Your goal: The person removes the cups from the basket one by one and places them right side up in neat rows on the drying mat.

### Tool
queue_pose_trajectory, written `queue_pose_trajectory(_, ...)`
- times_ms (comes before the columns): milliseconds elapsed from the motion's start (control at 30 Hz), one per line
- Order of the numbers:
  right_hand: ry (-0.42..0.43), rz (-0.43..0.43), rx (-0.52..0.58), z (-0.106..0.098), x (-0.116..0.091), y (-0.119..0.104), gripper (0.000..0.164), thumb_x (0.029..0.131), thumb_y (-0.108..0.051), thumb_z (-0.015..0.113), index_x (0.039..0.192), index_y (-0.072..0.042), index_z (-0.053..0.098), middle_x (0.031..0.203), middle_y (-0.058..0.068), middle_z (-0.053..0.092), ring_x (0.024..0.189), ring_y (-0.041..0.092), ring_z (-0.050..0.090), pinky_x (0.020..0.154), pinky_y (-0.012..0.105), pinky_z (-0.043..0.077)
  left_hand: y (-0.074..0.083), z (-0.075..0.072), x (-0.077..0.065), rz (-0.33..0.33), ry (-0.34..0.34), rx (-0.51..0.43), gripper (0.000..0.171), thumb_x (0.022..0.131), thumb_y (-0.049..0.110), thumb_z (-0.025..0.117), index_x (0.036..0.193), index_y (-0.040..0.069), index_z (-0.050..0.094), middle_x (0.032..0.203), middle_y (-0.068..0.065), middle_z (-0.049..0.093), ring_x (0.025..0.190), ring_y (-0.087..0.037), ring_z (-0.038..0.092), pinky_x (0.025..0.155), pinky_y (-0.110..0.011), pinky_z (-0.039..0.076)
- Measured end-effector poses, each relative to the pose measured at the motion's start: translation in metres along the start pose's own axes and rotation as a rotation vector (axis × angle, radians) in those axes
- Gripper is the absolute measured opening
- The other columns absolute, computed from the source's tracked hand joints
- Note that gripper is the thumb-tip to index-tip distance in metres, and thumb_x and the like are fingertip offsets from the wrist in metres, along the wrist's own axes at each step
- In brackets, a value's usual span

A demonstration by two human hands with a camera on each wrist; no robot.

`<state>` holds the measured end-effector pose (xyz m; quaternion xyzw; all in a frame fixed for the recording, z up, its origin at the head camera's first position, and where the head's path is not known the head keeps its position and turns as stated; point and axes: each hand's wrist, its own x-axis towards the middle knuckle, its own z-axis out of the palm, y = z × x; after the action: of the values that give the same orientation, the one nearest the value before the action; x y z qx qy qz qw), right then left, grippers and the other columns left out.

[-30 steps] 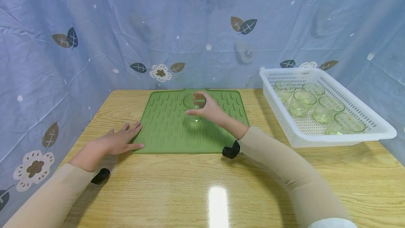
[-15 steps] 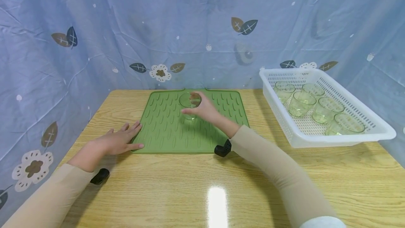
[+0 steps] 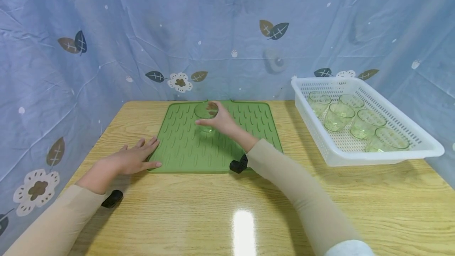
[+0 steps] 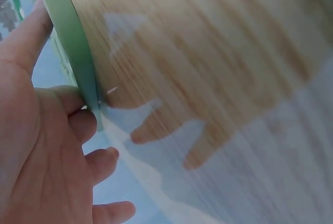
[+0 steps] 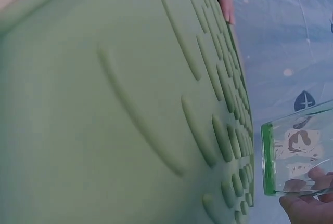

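Note:
My right hand (image 3: 223, 121) grips a clear drinking glass (image 3: 202, 112) over the back middle of a green ridged drying mat (image 3: 185, 149). Thumb and fingers curve round its sides. In the right wrist view the glass (image 5: 299, 151) shows its thick green-tinted base facing the mat, a slim gap apart from the ridges. At the mat's left edge my left hand (image 3: 133, 159) lies with fingers spread, thumb on the front left corner. Seen from the left wrist, the hand (image 4: 44, 135) touches the mat's rim (image 4: 73, 37).
On the right stands a white slotted plastic basket (image 3: 328, 150) with several matching glasses (image 3: 339, 117) in it, upright. A blue patterned curtain (image 3: 220, 19) hangs behind and along the sides of the wooden table (image 3: 177, 208).
Holding the glass, my right hand has slid to the left and slightly back across the mat. My left hand has stayed where it was.

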<state>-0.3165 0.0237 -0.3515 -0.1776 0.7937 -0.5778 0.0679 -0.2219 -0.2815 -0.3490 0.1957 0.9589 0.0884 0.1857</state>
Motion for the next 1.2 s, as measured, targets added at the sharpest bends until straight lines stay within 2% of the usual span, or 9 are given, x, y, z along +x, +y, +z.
queue_pose_trajectory(467,-0.023,0.019,0.01,0.015,0.009,0.003,0.09,0.092,-0.029,0.081,0.158,-0.006,0.025,0.16,0.01,0.036,0.146,0.033,0.038,0.114,0.044,0.041,0.0,0.002,-0.002,-0.004,-0.004,-0.004,0.097,0.1,0.063,0.053,0.162,-0.003,0.018,0.168,-0.026,0.008,0.148,-0.058,0.005,0.104,-0.085,0.004)
queue_pose_trajectory(900,-0.035,0.027,0.01,0.029,0.015,0.003,0.091,0.092,-0.034,0.08,0.158,-0.005,0.025,0.16,0.011,0.036,0.146,0.033,0.037,0.116,0.044,0.038,0.002,0.002,-0.002,-0.008,-0.004,0.001,0.096,0.101,0.062,0.052,0.162,-0.004,0.018,0.167,-0.026,0.008,0.147,-0.058,0.006,0.105,-0.085,0.004)
queue_pose_trajectory(1200,-0.045,0.027,0.047,0.036,0.018,0.004,0.09,0.093,-0.03,0.08,0.158,-0.005,0.023,0.16,0.013,0.035,0.148,0.036,0.033,0.117,0.046,0.036,0.004,0.0,-0.002,-0.007,-0.001,-0.003,0.096,0.101,0.062,0.052,0.162,-0.003,0.018,0.167,-0.026,0.008,0.148,-0.058,0.006,0.105,-0.084,0.004)
